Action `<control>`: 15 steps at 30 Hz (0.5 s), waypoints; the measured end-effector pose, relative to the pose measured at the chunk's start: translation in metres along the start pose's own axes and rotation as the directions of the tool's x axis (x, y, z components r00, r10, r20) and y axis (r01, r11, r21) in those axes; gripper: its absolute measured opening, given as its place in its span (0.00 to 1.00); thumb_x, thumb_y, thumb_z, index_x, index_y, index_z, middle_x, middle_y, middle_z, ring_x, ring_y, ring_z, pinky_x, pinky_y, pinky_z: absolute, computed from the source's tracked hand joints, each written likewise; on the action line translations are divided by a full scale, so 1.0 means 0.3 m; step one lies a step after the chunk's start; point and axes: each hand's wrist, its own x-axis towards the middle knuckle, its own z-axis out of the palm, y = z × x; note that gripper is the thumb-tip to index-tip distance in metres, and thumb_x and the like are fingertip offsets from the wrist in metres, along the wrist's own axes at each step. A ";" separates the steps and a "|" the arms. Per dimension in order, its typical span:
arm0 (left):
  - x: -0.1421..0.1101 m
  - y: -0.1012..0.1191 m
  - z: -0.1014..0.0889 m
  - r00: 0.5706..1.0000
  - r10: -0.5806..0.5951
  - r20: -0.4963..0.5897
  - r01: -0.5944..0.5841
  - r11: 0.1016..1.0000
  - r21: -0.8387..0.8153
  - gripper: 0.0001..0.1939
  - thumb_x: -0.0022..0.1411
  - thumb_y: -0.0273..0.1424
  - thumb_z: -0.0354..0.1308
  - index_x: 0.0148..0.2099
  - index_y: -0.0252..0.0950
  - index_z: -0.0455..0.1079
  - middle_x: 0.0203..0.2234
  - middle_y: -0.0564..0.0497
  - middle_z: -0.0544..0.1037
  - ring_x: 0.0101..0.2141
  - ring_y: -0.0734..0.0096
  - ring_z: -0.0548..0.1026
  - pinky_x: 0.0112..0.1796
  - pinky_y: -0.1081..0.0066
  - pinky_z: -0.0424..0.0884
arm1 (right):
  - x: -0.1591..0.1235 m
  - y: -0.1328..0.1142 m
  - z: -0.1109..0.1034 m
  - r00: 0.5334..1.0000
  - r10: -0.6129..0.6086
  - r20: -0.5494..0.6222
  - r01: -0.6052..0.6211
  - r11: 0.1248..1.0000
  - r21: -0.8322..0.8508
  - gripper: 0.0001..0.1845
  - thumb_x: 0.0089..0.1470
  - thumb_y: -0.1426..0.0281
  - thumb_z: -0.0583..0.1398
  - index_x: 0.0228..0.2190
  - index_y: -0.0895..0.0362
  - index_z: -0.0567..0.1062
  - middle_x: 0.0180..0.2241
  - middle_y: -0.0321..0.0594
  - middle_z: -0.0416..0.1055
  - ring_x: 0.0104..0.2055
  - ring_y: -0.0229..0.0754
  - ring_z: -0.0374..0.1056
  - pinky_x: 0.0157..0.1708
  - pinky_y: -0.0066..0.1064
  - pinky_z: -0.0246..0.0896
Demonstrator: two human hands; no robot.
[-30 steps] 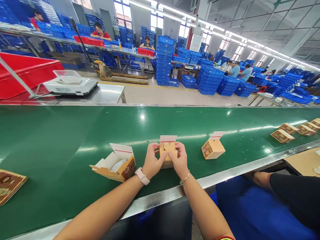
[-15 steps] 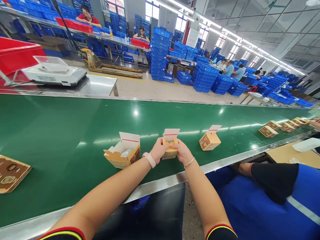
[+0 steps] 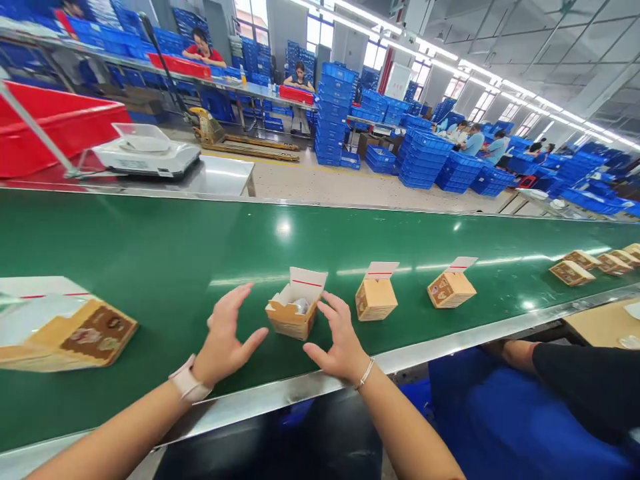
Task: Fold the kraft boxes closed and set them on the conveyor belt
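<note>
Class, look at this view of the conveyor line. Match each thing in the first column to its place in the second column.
Things
1. Silver object
2. Open cardboard carton
3. Digital scale
4. Yellow pallet jack

Places
A. On the floor beyond the belt
B. Inside a carton
C. On the steel table
D. On the green conveyor belt, between the left hand and the right hand

Right pairs: 1-B, 2-D, 3-C, 4-A
</note>
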 end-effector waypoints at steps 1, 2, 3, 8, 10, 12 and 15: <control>0.023 -0.030 0.020 0.995 0.003 0.098 -0.006 1.000 0.027 0.29 0.57 0.45 0.56 0.59 0.40 0.63 0.54 0.39 0.71 0.55 0.45 0.66 0.52 0.47 0.61 | 0.011 0.029 0.025 0.998 0.002 0.062 0.000 1.000 -0.031 0.40 0.49 0.56 0.62 0.60 0.54 0.56 0.62 0.54 0.55 0.64 0.59 0.50 0.59 0.58 0.52; 0.040 -0.050 0.042 0.981 0.033 0.194 -0.041 0.998 0.040 0.28 0.58 0.46 0.55 0.58 0.40 0.65 0.54 0.39 0.71 0.56 0.43 0.65 0.52 0.46 0.60 | 0.021 0.058 0.042 0.995 0.010 0.099 -0.004 0.998 -0.062 0.42 0.48 0.55 0.63 0.60 0.54 0.56 0.63 0.55 0.54 0.65 0.60 0.47 0.59 0.59 0.50; 0.052 -0.062 0.064 0.959 0.069 0.276 -0.084 0.995 0.044 0.27 0.58 0.47 0.54 0.56 0.41 0.67 0.53 0.39 0.72 0.57 0.41 0.64 0.51 0.46 0.59 | 0.029 0.082 0.052 0.993 0.023 0.112 -0.014 0.996 -0.087 0.42 0.47 0.55 0.63 0.60 0.53 0.58 0.63 0.54 0.54 0.65 0.61 0.47 0.58 0.60 0.50; 0.065 -0.044 0.148 0.920 0.253 0.299 -0.269 0.963 0.014 0.24 0.65 0.45 0.47 0.57 0.42 0.69 0.50 0.41 0.75 0.55 0.45 0.65 0.49 0.52 0.59 | 0.051 0.124 0.012 0.993 0.069 0.094 -0.062 0.995 -0.073 0.22 0.51 0.56 0.62 0.46 0.51 0.73 0.54 0.46 0.69 0.61 0.57 0.55 0.55 0.56 0.54; 0.074 -0.022 0.166 0.911 0.359 0.203 -0.366 0.931 -0.004 0.22 0.67 0.42 0.43 0.55 0.43 0.71 0.47 0.42 0.76 0.53 0.48 0.66 0.48 0.54 0.58 | 0.055 0.114 -0.001 0.997 0.019 0.070 -0.019 1.000 -0.006 0.13 0.54 0.59 0.60 0.39 0.51 0.75 0.48 0.44 0.73 0.55 0.52 0.62 0.54 0.51 0.57; 0.089 0.003 0.181 0.897 0.419 0.139 -0.422 0.906 -0.006 0.20 0.69 0.40 0.42 0.48 0.44 0.75 0.45 0.43 0.76 0.53 0.49 0.65 0.47 0.54 0.57 | 0.052 0.101 0.003 0.998 -0.058 -0.019 0.059 0.997 0.042 0.11 0.57 0.63 0.56 0.36 0.53 0.76 0.47 0.45 0.72 0.51 0.48 0.65 0.53 0.47 0.61; 0.101 0.044 0.205 0.905 0.406 0.125 -0.394 0.913 -0.109 0.19 0.69 0.37 0.44 0.36 0.42 0.76 0.43 0.45 0.76 0.50 0.53 0.67 0.46 0.55 0.59 | 0.039 0.078 0.028 0.973 -0.084 -0.214 0.097 0.994 0.052 0.10 0.55 0.67 0.54 0.30 0.55 0.75 0.52 0.49 0.65 0.54 0.49 0.64 0.52 0.45 0.63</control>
